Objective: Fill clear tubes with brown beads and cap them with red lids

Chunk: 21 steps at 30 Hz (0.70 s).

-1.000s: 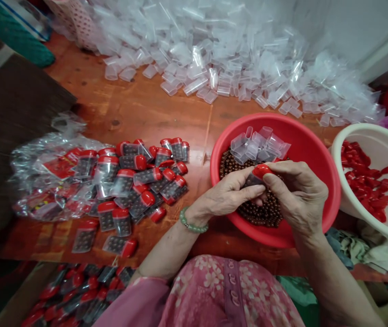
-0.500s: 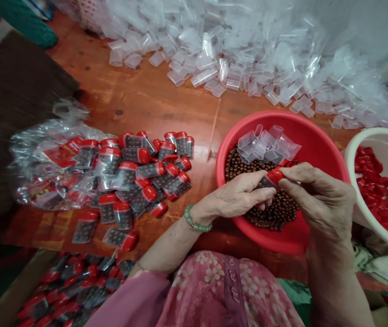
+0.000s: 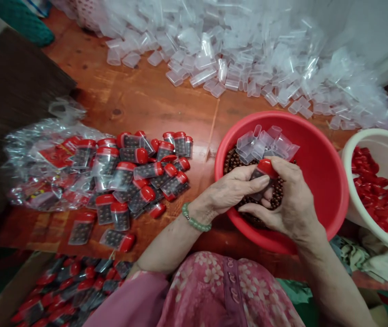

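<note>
Over the red basin (image 3: 320,150), both my hands grip one small clear vial with a red cap (image 3: 265,167). My left hand (image 3: 235,190), with a green bead bracelet on its wrist, pinches the vial's body. My right hand (image 3: 287,204) curls around it from the right and presses on the cap. Brown beads (image 3: 232,164) fill the basin's bottom under my hands, and a few empty clear vials (image 3: 265,143) lie on top of them at the back.
A heap of filled red-capped vials (image 3: 136,175) lies on the wooden table to the left, partly on a plastic bag (image 3: 44,168). More fill a box (image 3: 67,290) at the lower left. Empty clear vials (image 3: 241,59) are piled at the back. A white bowl (image 3: 350,150) holds red caps (image 3: 374,186).
My right hand has closed in over the vial and wrapped around it, pressing the red cap down. Both hands sank slightly toward the beads.
</note>
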### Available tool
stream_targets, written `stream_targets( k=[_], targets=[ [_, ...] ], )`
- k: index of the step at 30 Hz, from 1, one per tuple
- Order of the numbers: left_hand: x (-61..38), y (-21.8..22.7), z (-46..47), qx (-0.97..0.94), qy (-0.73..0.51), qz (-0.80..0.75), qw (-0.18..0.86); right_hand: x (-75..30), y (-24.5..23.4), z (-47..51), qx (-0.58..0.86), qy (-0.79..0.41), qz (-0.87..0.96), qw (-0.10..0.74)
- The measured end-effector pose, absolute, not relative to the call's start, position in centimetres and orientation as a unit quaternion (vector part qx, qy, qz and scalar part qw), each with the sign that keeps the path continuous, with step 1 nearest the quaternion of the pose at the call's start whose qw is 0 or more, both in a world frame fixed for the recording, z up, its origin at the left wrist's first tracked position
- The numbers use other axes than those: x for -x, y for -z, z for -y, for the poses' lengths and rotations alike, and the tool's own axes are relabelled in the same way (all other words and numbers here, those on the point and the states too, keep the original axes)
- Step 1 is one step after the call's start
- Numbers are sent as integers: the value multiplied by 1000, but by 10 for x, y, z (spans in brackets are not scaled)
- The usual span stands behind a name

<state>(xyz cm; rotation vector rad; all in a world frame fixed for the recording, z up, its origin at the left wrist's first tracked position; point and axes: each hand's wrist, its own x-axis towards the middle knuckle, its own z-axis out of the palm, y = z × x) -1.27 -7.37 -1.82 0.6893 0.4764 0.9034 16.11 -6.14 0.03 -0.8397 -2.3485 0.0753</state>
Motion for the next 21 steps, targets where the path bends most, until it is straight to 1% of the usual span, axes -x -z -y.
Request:
stream_targets(
  k=[3,5,10,15,21],
  targets=[
    [11,18,74,-304,-433,-215,821,-157,2,64,348,27,890,292],
    [10,17,74,-311,-428,-204,824,-155,1,65,356,42,884,299],
    [8,14,75,-347,-408,-185,824,-157,-1,70,356,45,871,336],
    [7,14,78,-356,-405,-193,820,-159,-2,73,353,41,871,339],
    [6,13,71,-306,-400,-229,833,-156,0,70,329,22,884,333]
  ],
)
